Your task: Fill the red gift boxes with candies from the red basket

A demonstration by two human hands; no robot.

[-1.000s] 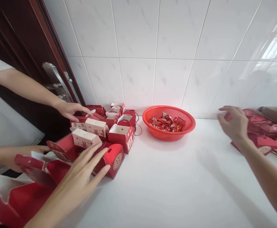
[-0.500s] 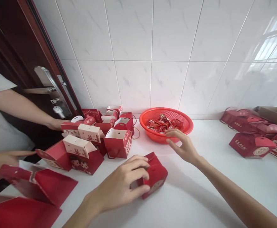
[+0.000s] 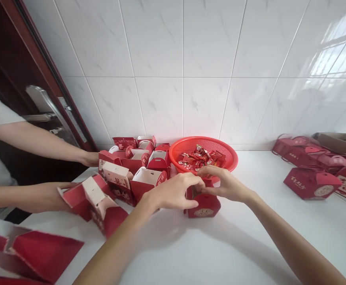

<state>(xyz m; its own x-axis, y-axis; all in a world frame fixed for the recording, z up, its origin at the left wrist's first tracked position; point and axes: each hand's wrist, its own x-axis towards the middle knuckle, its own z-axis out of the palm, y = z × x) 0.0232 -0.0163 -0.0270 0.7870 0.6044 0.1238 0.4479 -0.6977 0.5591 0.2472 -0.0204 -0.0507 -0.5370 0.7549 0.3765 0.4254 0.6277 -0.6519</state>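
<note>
A small red cardboard gift box (image 3: 205, 205) with a pale oval label stands upright on the white tabletop, just in front of the candy basket. My left hand (image 3: 177, 191) curls its fingers and thumb over the box's upper left edge. From the other side my right hand (image 3: 224, 184) grips the top flaps, its fingers bent over them. The fingers partly hide the box's top. Behind it is a red plastic basket (image 3: 234, 160) of red-wrapped candies (image 3: 201, 156).
Several open red boxes (image 3: 118, 174) crowd the left side, where a co-worker's two hands (image 3: 50, 196) push at them. Closed red boxes (image 3: 311, 182) stand at the right. A tiled wall (image 3: 208, 107) bounds the table (image 3: 167, 253) behind.
My left hand and the gift box have moved away from me towards the basket, and the box has turned. My right hand has come down onto its top. The co-worker's boxes have shifted rightwards.
</note>
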